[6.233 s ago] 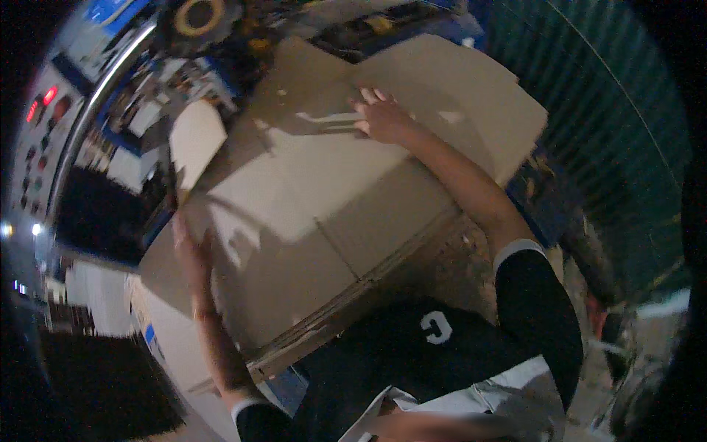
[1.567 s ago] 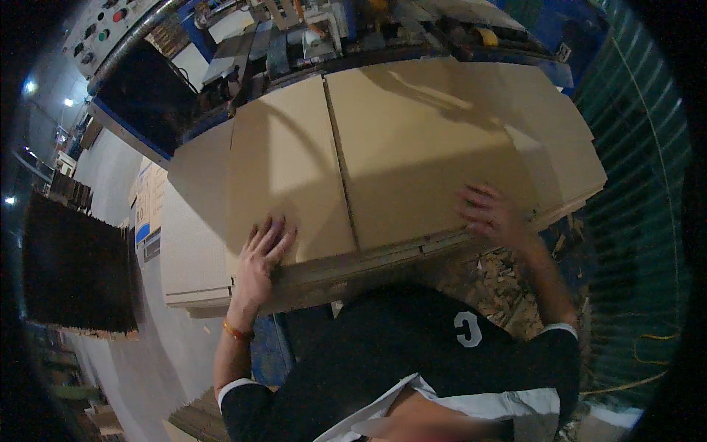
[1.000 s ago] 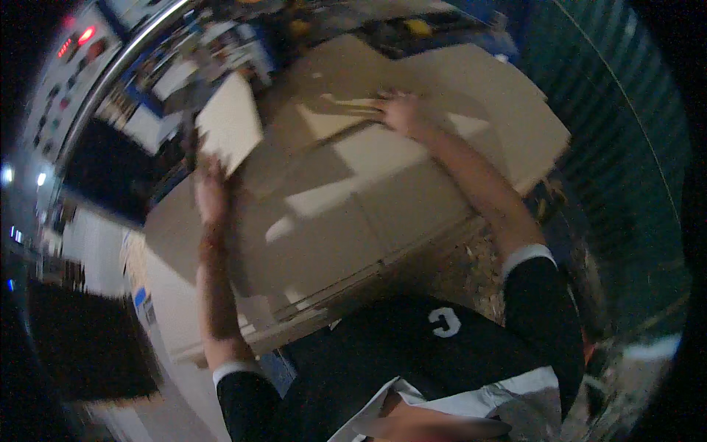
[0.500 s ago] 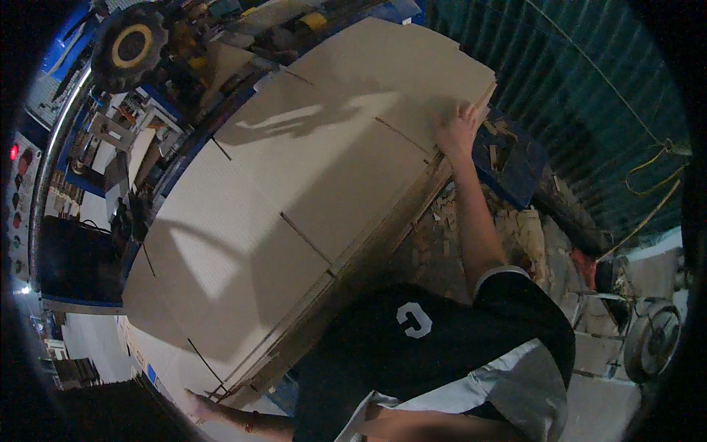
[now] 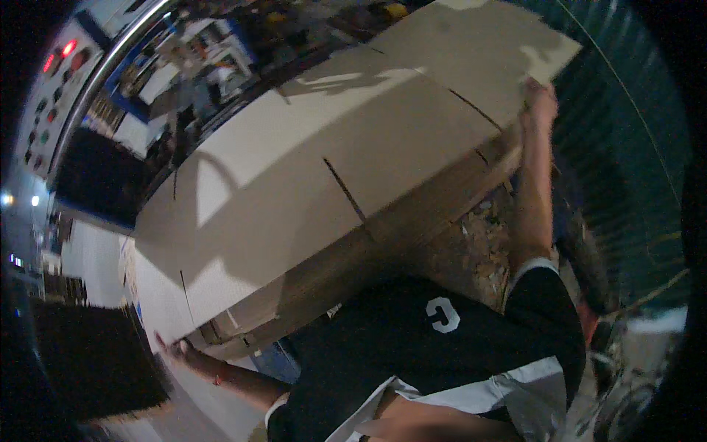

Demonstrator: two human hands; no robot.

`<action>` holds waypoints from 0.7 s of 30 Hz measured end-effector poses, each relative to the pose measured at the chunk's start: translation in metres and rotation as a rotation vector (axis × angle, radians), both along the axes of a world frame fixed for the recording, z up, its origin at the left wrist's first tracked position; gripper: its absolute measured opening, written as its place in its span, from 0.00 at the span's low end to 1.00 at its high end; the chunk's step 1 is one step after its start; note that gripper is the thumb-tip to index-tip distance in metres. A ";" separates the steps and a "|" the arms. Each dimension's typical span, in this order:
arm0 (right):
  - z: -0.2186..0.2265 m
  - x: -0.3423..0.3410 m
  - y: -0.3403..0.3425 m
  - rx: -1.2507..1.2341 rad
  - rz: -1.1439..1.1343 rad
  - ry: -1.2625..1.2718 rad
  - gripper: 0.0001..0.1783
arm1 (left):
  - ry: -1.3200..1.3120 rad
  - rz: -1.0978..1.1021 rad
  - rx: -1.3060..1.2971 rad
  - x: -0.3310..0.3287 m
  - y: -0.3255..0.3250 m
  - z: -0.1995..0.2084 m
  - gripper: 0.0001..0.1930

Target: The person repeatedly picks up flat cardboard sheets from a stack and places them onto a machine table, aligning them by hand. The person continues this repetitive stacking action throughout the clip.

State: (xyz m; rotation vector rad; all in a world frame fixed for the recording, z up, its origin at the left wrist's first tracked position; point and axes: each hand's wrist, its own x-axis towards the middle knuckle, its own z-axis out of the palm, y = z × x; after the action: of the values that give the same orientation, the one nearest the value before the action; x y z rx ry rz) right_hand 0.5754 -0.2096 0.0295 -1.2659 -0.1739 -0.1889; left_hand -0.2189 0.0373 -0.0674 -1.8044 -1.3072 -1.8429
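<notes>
A large tan cardboard sheet (image 5: 294, 177) with dark slots cut into its edges stretches across the view. My right hand (image 5: 540, 103) is closed on the sheet's near edge toward its far right end, arm outstretched. At the near left corner, my left hand (image 5: 184, 352) holds the edge, its fingertips partly hidden and blurred. Beneath the sheet shows a stack of cardboard (image 5: 412, 210), and the sheet's near edge stands a little off it.
Along the left stands a control panel (image 5: 55, 103) with red lights, beside a curved metal rail (image 5: 96, 77). Machine parts lie beyond the sheet. A green corrugated wall (image 5: 626, 147) rises at right. Cardboard scraps (image 5: 482, 243) litter the space below my right arm.
The view has shifted. My right hand has gone from lying spread over the sheet to closing on its edge. The sheet's near edge has lifted from the stack, exposing more of its side.
</notes>
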 end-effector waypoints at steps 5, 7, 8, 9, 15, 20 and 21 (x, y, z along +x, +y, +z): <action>0.001 -0.112 -0.050 -0.344 0.094 -0.358 0.20 | -0.578 -0.284 -0.402 0.006 -0.028 0.017 0.22; -0.014 -0.149 -0.065 -1.075 0.128 -0.063 0.15 | -0.611 -0.401 -0.412 0.038 -0.058 0.022 0.23; -0.025 -0.160 -0.061 -0.809 0.393 -0.591 0.13 | -0.552 -0.327 -0.516 0.059 -0.070 0.025 0.24; -0.034 -0.170 -0.058 -0.472 0.608 -1.078 0.11 | -0.544 -0.333 -0.538 0.081 -0.086 0.029 0.23; -0.040 -0.170 -0.045 -0.946 0.861 -1.473 0.16 | 0.753 -0.586 -0.687 0.200 -0.114 0.066 0.28; -0.028 -0.158 -0.035 -1.114 0.969 -1.438 0.23 | 0.932 -0.595 -0.672 0.221 -0.105 0.080 0.28; -0.029 -0.154 -0.030 -1.135 0.987 -1.428 0.25 | 0.974 -0.576 -0.699 0.221 -0.102 0.080 0.28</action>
State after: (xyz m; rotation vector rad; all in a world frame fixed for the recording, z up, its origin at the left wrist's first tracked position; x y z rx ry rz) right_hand 0.4214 -0.2395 0.0004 -1.7300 -2.3356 -0.0849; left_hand 0.0019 -0.0644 0.0127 -3.0684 -1.1054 -0.3477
